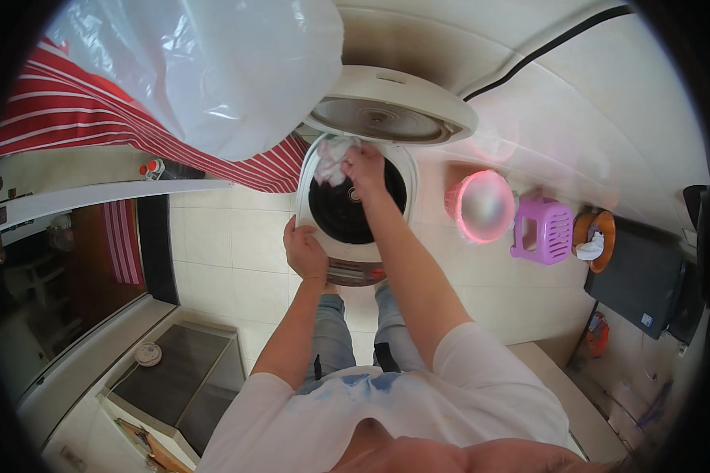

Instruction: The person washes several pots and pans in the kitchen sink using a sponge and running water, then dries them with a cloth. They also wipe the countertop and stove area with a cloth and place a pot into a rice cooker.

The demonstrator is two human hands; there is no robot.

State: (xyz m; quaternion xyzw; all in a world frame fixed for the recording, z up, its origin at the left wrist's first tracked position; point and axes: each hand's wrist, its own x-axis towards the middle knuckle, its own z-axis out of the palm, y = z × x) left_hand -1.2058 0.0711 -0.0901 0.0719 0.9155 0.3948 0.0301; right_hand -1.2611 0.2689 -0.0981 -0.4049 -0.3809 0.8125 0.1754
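A white rice cooker (353,250) stands before me with its lid (384,118) tipped up at the back. The dark round cavity (337,216) inside it shows no inner pot, only a small round fitting near its middle. My right hand (365,169) grips a crumpled white-and-pink cloth (332,161) against the far left part of the cavity's rim. Against the cooker's left front side rests my left hand (306,249), its fingers along the outer wall. The cooker's front control panel (355,272) lies just beyond my legs.
Right along the wall stand a pink basket (485,207), a purple plastic stool (544,230) and an orange bin (594,242). A white plastic bag (225,77) and red striped fabric (225,159) hang at upper left, close to the lid. A black cable (544,56) runs behind.
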